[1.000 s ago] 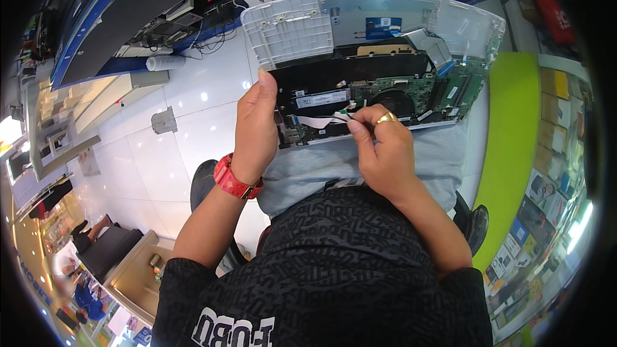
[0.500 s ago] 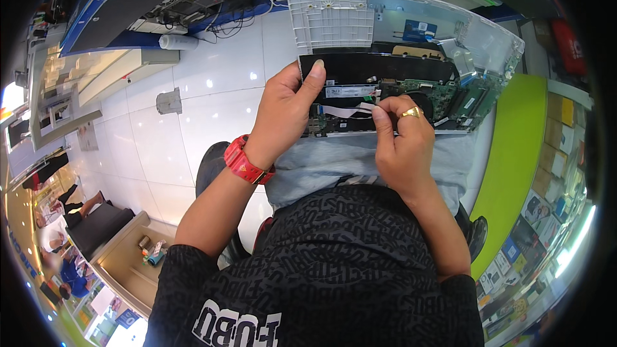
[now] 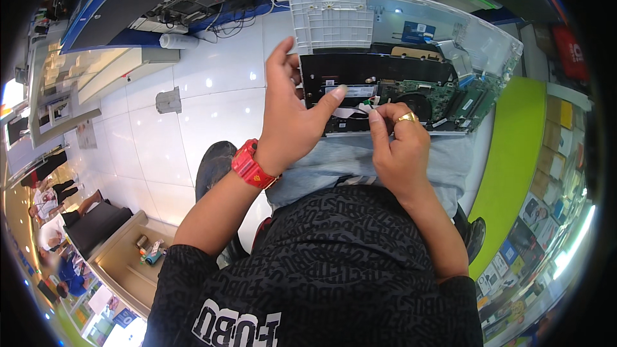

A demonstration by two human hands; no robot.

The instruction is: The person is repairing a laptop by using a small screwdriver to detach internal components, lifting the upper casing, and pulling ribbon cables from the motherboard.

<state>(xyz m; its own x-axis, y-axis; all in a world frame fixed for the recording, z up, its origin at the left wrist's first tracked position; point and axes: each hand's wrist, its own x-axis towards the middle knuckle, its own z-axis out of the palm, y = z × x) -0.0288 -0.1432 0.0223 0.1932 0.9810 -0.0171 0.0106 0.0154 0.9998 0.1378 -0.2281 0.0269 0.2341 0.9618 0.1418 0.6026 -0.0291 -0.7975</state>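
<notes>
"So, what are we listing?"

"One opened laptop, lying across pale trousers. Right hand (wearing a gold ring): thumb and finger are pinching a white ribbon cable. Left hand: thumb is standing apart from the fingers, overlapping the laptop's left side."

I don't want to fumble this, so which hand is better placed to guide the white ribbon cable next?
Probably your right hand: its thumb and forefinger pinch at the white ribbon cable, while your left hand is spread at the left edge of the open laptop.
</notes>
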